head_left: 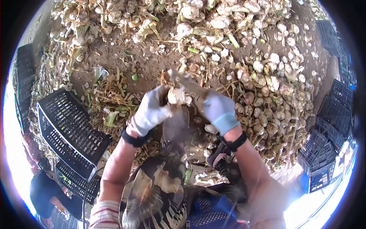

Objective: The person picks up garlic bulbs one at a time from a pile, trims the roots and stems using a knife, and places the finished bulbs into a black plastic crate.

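My left hand (149,110), in a pale work glove, is closed around a garlic bulb (177,96) with a whitish, soil-stained skin. Opposite it, my right hand (220,111), gloved as well, grips dirty, brownish shears (190,84). Their blades, blurred by motion, reach left just above the bulb. Both hands are close together over the ground in front of my lap. Right of my right hand lies a heap of trimmed garlic bulbs (263,114). To the left of my left hand are dry cut stalks and leaves (114,95).
Untrimmed garlic with stalks (126,17) covers the ground ahead. A black slatted crate (72,126) lies tilted at left, with more black crates (337,99) along the right. Another person (49,194) is at lower left. A blue perforated crate (211,217) sits below me.
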The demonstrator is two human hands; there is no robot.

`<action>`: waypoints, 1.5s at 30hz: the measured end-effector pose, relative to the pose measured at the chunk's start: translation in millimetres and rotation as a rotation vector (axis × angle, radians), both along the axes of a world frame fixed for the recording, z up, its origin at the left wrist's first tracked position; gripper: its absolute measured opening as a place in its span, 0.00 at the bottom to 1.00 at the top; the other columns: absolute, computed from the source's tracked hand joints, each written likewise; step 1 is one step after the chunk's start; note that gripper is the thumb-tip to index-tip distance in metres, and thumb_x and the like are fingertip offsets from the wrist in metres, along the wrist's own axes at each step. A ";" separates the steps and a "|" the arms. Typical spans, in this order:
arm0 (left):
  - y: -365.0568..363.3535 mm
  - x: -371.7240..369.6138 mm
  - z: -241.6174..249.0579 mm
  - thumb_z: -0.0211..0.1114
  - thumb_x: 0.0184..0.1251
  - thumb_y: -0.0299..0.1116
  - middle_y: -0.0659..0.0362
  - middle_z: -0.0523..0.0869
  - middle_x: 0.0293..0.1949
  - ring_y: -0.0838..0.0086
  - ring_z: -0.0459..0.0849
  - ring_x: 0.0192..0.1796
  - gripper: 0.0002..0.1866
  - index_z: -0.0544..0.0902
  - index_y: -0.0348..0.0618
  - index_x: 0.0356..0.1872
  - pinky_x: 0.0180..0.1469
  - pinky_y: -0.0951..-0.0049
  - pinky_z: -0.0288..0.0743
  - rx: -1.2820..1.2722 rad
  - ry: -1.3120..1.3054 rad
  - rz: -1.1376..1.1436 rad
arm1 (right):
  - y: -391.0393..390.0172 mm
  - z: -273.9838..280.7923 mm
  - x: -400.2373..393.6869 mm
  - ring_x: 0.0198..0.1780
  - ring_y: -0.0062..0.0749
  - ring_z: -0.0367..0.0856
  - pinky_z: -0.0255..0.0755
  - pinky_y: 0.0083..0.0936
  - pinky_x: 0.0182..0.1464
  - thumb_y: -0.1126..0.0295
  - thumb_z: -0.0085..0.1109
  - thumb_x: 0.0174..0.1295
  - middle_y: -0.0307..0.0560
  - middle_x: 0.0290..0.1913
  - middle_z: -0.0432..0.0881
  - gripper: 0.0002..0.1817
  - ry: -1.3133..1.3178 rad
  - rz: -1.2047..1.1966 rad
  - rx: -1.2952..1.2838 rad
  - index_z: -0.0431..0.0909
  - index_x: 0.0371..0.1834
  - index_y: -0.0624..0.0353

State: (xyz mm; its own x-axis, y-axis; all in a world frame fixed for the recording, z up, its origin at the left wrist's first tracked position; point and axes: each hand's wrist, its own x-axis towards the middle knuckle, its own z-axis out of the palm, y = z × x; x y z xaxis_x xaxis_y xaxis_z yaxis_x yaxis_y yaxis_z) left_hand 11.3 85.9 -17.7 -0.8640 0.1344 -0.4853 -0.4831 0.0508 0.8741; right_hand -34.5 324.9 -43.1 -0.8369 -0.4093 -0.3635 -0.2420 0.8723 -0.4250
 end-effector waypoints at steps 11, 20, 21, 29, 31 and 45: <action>14.8 7.8 -14.4 0.67 0.42 0.19 0.60 0.82 0.41 0.61 0.82 0.50 0.13 0.83 0.46 0.32 0.52 0.59 0.75 -0.794 0.717 -0.328 | -36.9 20.2 -5.2 0.36 0.53 0.87 0.81 0.43 0.41 0.61 0.59 0.60 0.56 0.31 0.86 0.11 -0.279 -0.051 -0.328 0.85 0.38 0.55; 100.4 -45.5 56.6 0.63 0.46 0.20 0.55 0.82 0.58 0.65 0.87 0.41 0.32 0.80 0.52 0.59 0.35 0.68 0.85 -0.155 0.975 -0.318 | 6.1 -77.8 65.5 0.24 0.30 0.81 0.75 0.25 0.27 0.72 0.65 0.60 0.47 0.28 0.85 0.09 -0.552 -0.395 -0.387 0.86 0.42 0.59; 88.0 -64.4 51.9 0.63 0.48 0.21 0.54 0.82 0.55 0.63 0.86 0.39 0.30 0.80 0.50 0.59 0.35 0.66 0.84 -0.353 0.976 -0.374 | -7.1 -56.4 60.2 0.23 0.27 0.80 0.74 0.23 0.26 0.74 0.65 0.60 0.45 0.27 0.85 0.08 -0.668 -0.537 -0.456 0.86 0.42 0.60; -97.5 -144.0 -81.7 0.63 0.62 0.24 0.44 0.75 0.62 0.56 0.87 0.48 0.32 0.65 0.48 0.69 0.48 0.60 0.86 -1.401 -0.050 -0.116 | 16.1 -41.2 28.8 0.17 0.16 0.71 0.63 0.19 0.18 0.74 0.69 0.57 0.35 0.22 0.78 0.07 -0.694 -1.028 -0.594 0.86 0.38 0.62; -125.4 -132.1 -82.6 0.67 0.61 0.28 0.45 0.79 0.58 0.56 0.86 0.52 0.33 0.67 0.46 0.68 0.56 0.61 0.83 -1.178 -0.087 0.093 | 11.6 -45.7 26.8 0.17 0.16 0.72 0.63 0.19 0.18 0.74 0.70 0.57 0.34 0.22 0.78 0.08 -0.704 -1.043 -0.625 0.85 0.39 0.62; 12.1 -3.2 -20.5 0.64 0.63 0.19 0.58 0.83 0.52 0.79 0.80 0.53 0.27 0.74 0.36 0.65 0.54 0.74 0.77 -0.092 0.096 0.212 | -68.3 -5.0 -15.0 0.34 0.15 0.83 0.76 0.17 0.38 0.70 0.70 0.62 0.39 0.35 0.88 0.15 -0.567 -0.630 -0.870 0.86 0.51 0.61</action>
State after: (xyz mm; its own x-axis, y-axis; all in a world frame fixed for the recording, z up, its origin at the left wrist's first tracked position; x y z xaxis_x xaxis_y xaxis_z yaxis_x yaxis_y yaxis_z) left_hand 8.1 98.0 -38.2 -0.9109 -0.0961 -0.4013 -0.4063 0.0390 0.9129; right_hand -49.5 256.6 -48.1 -0.7888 -0.2778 -0.5484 0.5314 0.1403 -0.8354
